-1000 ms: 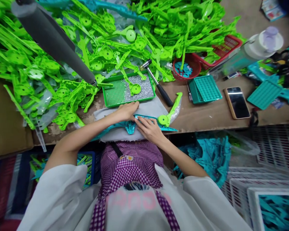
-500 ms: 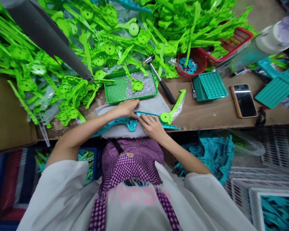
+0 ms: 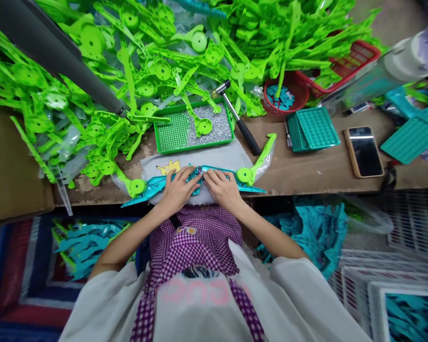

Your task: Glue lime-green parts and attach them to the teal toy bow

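Observation:
A long teal plastic part (image 3: 151, 186) lies across a grey cloth (image 3: 148, 165) at the table's front edge, its two wings reaching out to either side. My left hand (image 3: 178, 189) rests over its left-centre, fingers bent down onto it. Close beside it, my right hand (image 3: 221, 187) grips the right-centre, fingertips near the middle. What lies under the fingertips is too small to tell. A bright green arm with a round end (image 3: 138, 186) sits at the left wing, and another green arm (image 3: 245, 175), partly in clear plastic, at the right wing.
Behind the hands stands a green tray (image 3: 171, 133) of small metal pieces, with a hammer (image 3: 244, 128) beside it. Green parts (image 3: 92, 42) are heaped across the back. To the right are teal trays (image 3: 316, 128), a red bowl (image 3: 301, 99) and a phone (image 3: 364, 152).
My left hand has come down from beyond the teal part onto its left side, uncovering a yellow print on the cloth. My right hand stays nearly in place.

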`<move>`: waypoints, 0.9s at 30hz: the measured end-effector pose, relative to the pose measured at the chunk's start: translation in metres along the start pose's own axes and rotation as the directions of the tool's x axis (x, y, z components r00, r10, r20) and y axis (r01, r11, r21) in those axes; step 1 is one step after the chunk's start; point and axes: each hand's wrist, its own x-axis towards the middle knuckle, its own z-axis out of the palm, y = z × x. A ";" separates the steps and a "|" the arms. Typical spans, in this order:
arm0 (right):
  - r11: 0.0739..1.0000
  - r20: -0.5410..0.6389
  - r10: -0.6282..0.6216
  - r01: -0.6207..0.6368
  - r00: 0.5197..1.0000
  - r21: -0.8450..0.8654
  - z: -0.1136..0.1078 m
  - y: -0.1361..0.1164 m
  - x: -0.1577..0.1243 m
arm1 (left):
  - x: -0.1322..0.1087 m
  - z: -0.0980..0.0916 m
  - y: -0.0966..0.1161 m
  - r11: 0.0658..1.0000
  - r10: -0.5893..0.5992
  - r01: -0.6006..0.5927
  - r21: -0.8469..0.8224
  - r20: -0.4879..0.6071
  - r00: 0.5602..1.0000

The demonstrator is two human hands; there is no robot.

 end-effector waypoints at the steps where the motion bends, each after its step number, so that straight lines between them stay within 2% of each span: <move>1: 1.000 -0.003 0.006 -0.006 1.000 -0.007 0.001 0.000 0.000 | -0.002 0.003 0.003 1.000 -0.029 0.029 0.006 0.003 1.000; 6: 0.998 -0.046 0.012 -0.015 0.999 -0.067 0.004 -0.003 0.004 | -0.007 0.011 0.017 0.989 -0.147 0.146 0.021 0.051 0.988; 9: 0.997 -0.039 0.027 -0.030 0.999 -0.067 0.004 -0.003 0.009 | -0.008 0.010 0.015 0.991 -0.131 0.131 0.005 0.055 0.990; 13: 0.995 -0.033 0.054 -0.057 0.998 -0.086 0.003 -0.001 0.018 | 0.009 -0.010 0.010 0.993 -0.114 0.114 0.006 0.088 0.990; 16: 0.994 -0.037 0.049 -0.052 0.998 -0.097 0.002 0.002 0.021 | 0.030 -0.029 0.015 0.994 -0.111 0.110 0.017 0.128 0.986; 19: 0.997 -0.026 0.039 -0.040 0.999 -0.070 0.002 0.004 0.022 | 0.041 -0.036 0.021 0.994 -0.107 0.106 0.014 0.131 0.986; 23: 1.000 -0.041 -0.018 0.019 0.999 0.018 -0.007 0.006 0.020 | 0.027 -0.018 0.020 0.992 -0.129 0.130 -0.007 0.055 0.990; 25: 0.993 -0.112 -0.091 0.099 0.989 0.068 -0.022 0.011 0.024 | 0.015 -0.003 0.020 0.989 -0.145 0.144 -0.019 -0.024 0.989; 27: 0.984 -0.234 -0.117 0.144 0.965 0.104 -0.046 0.019 0.037 | 0.005 0.012 0.022 0.989 -0.151 0.150 -0.020 -0.089 0.985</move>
